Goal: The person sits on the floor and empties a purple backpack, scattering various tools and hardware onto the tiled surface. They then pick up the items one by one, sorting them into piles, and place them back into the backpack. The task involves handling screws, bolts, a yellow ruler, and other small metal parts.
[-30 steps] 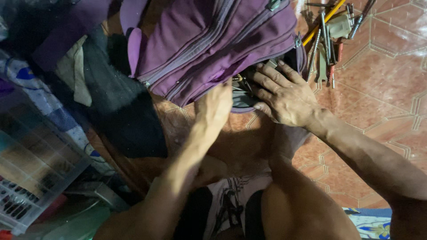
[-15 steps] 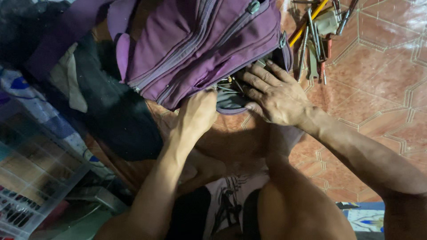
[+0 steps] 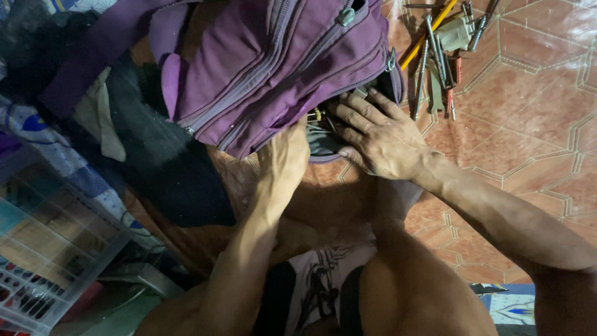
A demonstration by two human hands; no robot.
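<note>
Both hands at the purple bag's [image 3: 273,68] open near edge. Left hand [image 3: 283,155] has fingers tucked under the flap, grip hidden, can't tell what it holds. Right hand [image 3: 379,134] is spread flat, fingers reaching into the opening, gripping nothing visible. Bag lies on tiled floor [image 3: 528,124]; loose tools [image 3: 435,56] just right of it, plastic organiser tray [image 3: 43,249] near left.

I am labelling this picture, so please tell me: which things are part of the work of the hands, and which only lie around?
In the work:
- purple backpack
- left hand, at its open pocket
- right hand, fingers in the opening

Lying around:
- pile of hand tools on the tiled floor
- clear compartment box
- dark cloth
</note>
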